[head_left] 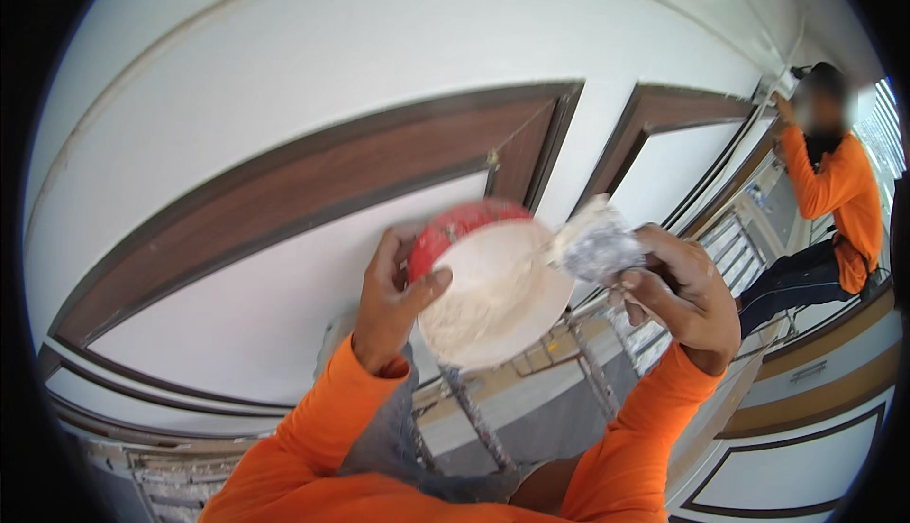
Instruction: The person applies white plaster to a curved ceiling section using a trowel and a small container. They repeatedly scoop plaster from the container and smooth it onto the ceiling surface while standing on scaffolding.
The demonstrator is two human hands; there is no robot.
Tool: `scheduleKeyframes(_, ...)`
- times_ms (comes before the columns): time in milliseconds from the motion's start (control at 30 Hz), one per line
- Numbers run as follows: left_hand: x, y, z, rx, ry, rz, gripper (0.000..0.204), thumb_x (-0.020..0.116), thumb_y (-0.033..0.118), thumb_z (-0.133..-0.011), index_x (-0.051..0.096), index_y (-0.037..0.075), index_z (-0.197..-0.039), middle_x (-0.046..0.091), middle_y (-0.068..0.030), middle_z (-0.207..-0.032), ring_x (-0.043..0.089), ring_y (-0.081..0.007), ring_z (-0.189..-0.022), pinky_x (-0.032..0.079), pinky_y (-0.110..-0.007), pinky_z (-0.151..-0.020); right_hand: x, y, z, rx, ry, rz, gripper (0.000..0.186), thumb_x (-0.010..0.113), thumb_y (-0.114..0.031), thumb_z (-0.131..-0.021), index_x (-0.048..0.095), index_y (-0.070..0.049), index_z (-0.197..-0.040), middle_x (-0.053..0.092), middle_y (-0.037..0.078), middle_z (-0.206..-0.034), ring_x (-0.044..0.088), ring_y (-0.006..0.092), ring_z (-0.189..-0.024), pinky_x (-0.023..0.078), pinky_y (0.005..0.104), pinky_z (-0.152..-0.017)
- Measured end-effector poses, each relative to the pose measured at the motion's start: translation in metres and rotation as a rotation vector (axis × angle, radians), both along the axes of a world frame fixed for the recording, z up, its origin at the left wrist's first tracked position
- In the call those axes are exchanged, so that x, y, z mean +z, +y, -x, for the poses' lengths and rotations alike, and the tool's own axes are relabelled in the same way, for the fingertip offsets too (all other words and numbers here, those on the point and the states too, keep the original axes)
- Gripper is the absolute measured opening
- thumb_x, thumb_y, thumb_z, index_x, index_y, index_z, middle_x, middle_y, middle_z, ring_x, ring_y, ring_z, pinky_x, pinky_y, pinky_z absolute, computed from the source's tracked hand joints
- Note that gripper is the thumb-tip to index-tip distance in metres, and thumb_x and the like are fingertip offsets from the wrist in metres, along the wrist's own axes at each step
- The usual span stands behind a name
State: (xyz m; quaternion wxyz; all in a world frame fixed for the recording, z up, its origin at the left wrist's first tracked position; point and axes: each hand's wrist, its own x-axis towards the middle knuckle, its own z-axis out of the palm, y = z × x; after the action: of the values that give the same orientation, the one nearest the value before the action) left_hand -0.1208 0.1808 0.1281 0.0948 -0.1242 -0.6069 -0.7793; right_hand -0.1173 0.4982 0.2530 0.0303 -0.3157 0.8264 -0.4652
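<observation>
My left hand (396, 300) grips the rim of a red bowl (455, 226) with a white inside, its thumb lying over the edge. Pale putty (483, 310) coats the lower part of the bowl, which is tilted toward me. In my right hand (678, 286) is a putty knife (599, 250) with a wide, smeared blade. A lump of putty sits on the blade's upper edge, and its left side meets or overlaps the bowl's right rim. The knife's handle is mostly hidden by my fingers.
A white wall with brown-framed panels (332, 177) rises close ahead. Below me are paint-spattered scaffold bars (474, 419), with the floor far beneath. At the right, a co-worker in an orange shirt (844, 191) has raised hands near the wall. Cables (735, 158) run down beside the panels.
</observation>
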Motion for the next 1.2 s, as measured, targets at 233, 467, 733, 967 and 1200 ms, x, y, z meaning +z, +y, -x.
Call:
scheduleKeyframes(233, -0.001, 0.010, -0.010, -0.303, -0.016, 0.384, 0.072, 0.089, 0.033, -0.082, 0.052, -0.001, -0.134, 0.070, -0.0204, -0.119, 0.071, -0.0260, -0.109, 0.057, -0.036, -0.095, 0.035, -0.023, -0.001, -0.633, 0.713, -0.023, 0.030, 0.064, -0.008, -0.102, 0.066, 0.004, -0.129, 0.067, 0.011, -0.090, 0.056, 0.0142, -0.072, 0.045, 0.0300, -0.065)
scheduleKeyframes(467, 0.008, 0.016, -0.017, -0.589, -0.141, 0.482, 0.090, 0.092, 0.047, -0.075, 0.051, -0.002, -0.138, 0.068, -0.0233, -0.123, 0.070, -0.0320, -0.112, 0.057, -0.040, -0.098, 0.089, -0.051, 0.032, -0.880, 0.937, -0.485, 0.040, 0.068, -0.009, -0.098, 0.072, -0.020, -0.136, 0.054, 0.010, -0.080, 0.053, 0.0260, -0.067, 0.045, 0.0410, -0.066)
scheduleKeyframes(733, 0.002, 0.013, -0.006, -0.667, -0.050, 0.538, 0.094, 0.091, 0.049, -0.075, 0.049, -0.005, -0.141, 0.068, -0.0252, -0.124, 0.071, -0.0341, -0.111, 0.057, -0.039, -0.097, 0.124, -0.054, 0.062, -0.912, 0.989, -0.675, 0.037, 0.068, -0.011, -0.096, 0.075, -0.019, -0.132, 0.060, 0.011, -0.080, 0.060, 0.0265, -0.071, 0.049, 0.0416, -0.070)
scheduleKeyframes(967, 0.001, 0.009, -0.001, -0.757, -0.086, 0.518, 0.095, 0.091, 0.050, -0.075, 0.049, -0.005, -0.141, 0.069, -0.0260, -0.122, 0.072, -0.0352, -0.110, 0.058, -0.040, -0.096, 0.126, -0.060, 0.065, -0.958, 0.986, -0.722, 0.036, 0.066, -0.010, -0.095, 0.077, -0.015, -0.128, 0.063, 0.012, -0.084, 0.062, 0.0279, -0.070, 0.050, 0.0417, -0.068)
scheduleKeyframes(1200, 0.001, 0.003, -0.002, -0.735, -0.072, 0.583, 0.091, 0.090, 0.048, -0.077, 0.050, -0.004, -0.140, 0.069, -0.0253, -0.122, 0.073, -0.0340, -0.109, 0.057, -0.039, -0.097, 0.126, -0.066, 0.072, -0.988, 0.961, -0.746, 0.032, 0.067, -0.010, -0.094, 0.077, -0.011, -0.124, 0.065, 0.012, -0.088, 0.066, 0.0297, -0.077, 0.052, 0.0432, -0.074)
